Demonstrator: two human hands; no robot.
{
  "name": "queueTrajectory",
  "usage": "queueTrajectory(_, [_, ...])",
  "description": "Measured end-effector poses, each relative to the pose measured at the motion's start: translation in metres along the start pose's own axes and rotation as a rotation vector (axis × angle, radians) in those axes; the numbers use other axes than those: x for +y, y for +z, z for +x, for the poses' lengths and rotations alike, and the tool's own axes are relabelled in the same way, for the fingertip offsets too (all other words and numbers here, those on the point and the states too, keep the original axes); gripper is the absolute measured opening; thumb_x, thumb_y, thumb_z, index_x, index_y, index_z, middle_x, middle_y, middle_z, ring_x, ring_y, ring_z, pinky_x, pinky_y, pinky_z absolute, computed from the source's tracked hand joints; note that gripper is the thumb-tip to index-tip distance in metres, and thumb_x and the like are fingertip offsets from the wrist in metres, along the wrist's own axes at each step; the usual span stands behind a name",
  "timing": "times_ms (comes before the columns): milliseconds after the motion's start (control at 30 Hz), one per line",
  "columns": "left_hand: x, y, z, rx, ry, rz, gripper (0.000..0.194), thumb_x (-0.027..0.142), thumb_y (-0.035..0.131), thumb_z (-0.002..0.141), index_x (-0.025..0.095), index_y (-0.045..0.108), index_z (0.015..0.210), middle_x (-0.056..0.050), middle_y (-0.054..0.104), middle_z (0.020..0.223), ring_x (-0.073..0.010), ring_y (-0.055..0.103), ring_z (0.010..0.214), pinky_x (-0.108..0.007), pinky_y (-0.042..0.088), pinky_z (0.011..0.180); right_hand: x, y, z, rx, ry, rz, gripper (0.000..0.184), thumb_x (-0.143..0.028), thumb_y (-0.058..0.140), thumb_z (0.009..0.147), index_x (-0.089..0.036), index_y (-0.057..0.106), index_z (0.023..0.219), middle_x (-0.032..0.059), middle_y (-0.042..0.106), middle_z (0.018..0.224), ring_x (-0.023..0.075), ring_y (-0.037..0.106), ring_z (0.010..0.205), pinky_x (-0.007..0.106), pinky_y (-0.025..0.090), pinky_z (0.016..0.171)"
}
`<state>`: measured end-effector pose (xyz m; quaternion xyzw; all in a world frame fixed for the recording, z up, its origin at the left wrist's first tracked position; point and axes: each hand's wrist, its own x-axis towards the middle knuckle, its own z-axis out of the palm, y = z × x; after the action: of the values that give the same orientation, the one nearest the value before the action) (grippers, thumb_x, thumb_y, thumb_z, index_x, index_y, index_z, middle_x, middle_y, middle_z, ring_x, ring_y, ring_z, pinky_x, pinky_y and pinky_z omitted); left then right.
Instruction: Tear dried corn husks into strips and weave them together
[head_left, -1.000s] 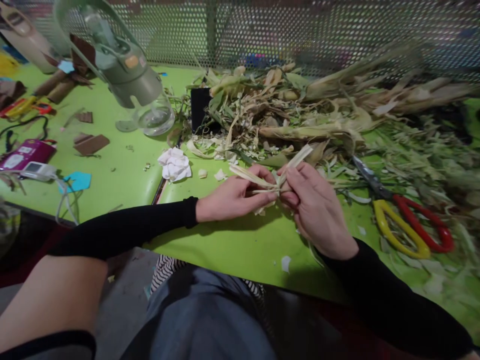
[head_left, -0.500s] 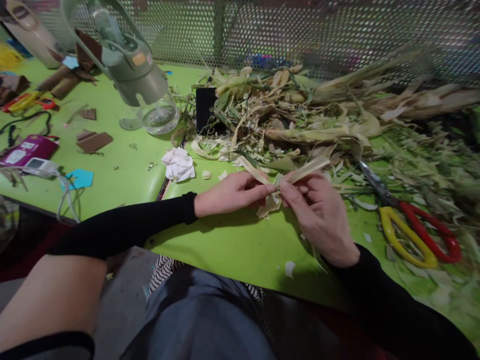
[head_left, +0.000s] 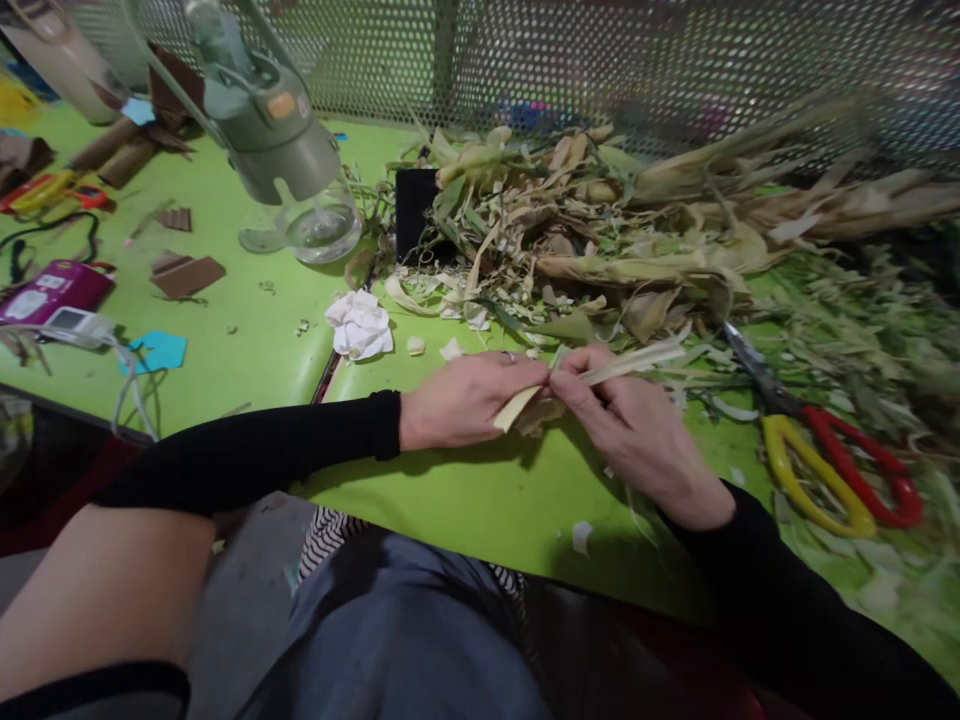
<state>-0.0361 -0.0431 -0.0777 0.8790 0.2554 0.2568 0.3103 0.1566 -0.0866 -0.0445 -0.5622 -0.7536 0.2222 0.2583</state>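
Pale strips of corn husk (head_left: 634, 359) are pinched between my two hands, just above the green table. My left hand (head_left: 474, 398) is closed, its thumb pressing on the strips, and one short end (head_left: 516, 408) sticks out toward me below the thumb. My right hand (head_left: 637, 425) pinches the same bundle with thumb and forefinger, while a longer end runs out to the right over the fingers. The fingertips of both hands nearly meet. Crumpled husk pieces hang beneath them, partly hidden by the fingers.
Beyond my hands lies a heap of dried corn husks (head_left: 570, 215) with a dark phone-like slab (head_left: 415, 215). Red-and-yellow-handled scissors (head_left: 817, 465) rest at right. A crumpled white tissue (head_left: 360, 325), a water bottle (head_left: 289, 150) and a purple box (head_left: 60, 292) lie left. A perforated screen (head_left: 600, 70) stands behind.
The left husk end has swung from pointing up and away to pointing down toward me. My left hand has rolled over it, back up. The right strip lies flatter.
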Motion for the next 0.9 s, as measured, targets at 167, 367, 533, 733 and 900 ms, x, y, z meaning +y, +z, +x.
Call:
queueTrajectory(167, [0.001, -0.002, -0.002, -0.041, 0.079, 0.343, 0.030, 0.037, 0.041, 0.104, 0.015, 0.061, 0.098, -0.009, 0.067, 0.088, -0.0170, 0.058, 0.075, -0.028, 0.046, 0.069, 0.000, 0.002, -0.003, 0.033, -0.083, -0.190, 0.045, -0.056, 0.035, 0.103, -0.024, 0.054, 0.079, 0.0063, 0.063, 0.071, 0.0219, 0.059, 0.063, 0.034, 0.040, 0.061])
queueTrajectory(367, [0.007, -0.003, 0.000, -0.095, 0.060, 0.501, 0.025, 0.033, 0.044, 0.103, 0.013, 0.060, 0.101, -0.009, 0.067, 0.088, -0.0185, 0.059, 0.077, -0.030, 0.047, 0.073, 0.001, 0.005, -0.008, -0.023, -0.068, -0.372, 0.048, -0.048, 0.029, 0.105, -0.019, 0.063, 0.090, 0.0080, 0.067, 0.073, 0.0207, 0.058, 0.057, 0.033, 0.032, 0.055])
queueTrajectory(533, [0.007, -0.002, -0.001, -0.097, 0.090, 0.578, 0.019, 0.013, 0.040, 0.099, 0.014, 0.059, 0.101, -0.010, 0.068, 0.090, -0.0188, 0.060, 0.081, -0.030, 0.047, 0.077, 0.000, 0.004, -0.011, -0.023, -0.034, -0.389, 0.041, -0.044, 0.032, 0.106, -0.021, 0.061, 0.089, 0.0070, 0.069, 0.075, 0.0201, 0.057, 0.056, 0.033, 0.032, 0.055])
queueTrajectory(733, [0.011, -0.003, 0.000, -0.090, -0.182, 0.175, 0.021, 0.027, 0.039, 0.102, 0.016, 0.054, 0.092, -0.005, 0.062, 0.082, -0.0150, 0.052, 0.070, -0.028, 0.043, 0.069, 0.004, 0.008, -0.010, 0.016, -0.161, -0.245, 0.031, -0.037, 0.038, 0.106, -0.023, 0.060, 0.091, 0.0065, 0.071, 0.083, 0.0208, 0.065, 0.070, 0.032, 0.043, 0.063])
queueTrajectory(900, [0.019, -0.015, 0.006, -0.239, -0.464, -0.509, 0.040, 0.038, 0.031, 0.103, 0.018, 0.050, 0.074, 0.001, 0.050, 0.069, -0.0110, 0.044, 0.062, -0.026, 0.038, 0.064, 0.007, 0.005, -0.006, 0.010, -0.331, -0.301, 0.027, -0.026, 0.044, 0.102, -0.021, 0.064, 0.085, 0.0068, 0.070, 0.077, 0.0211, 0.063, 0.069, 0.032, 0.041, 0.059])
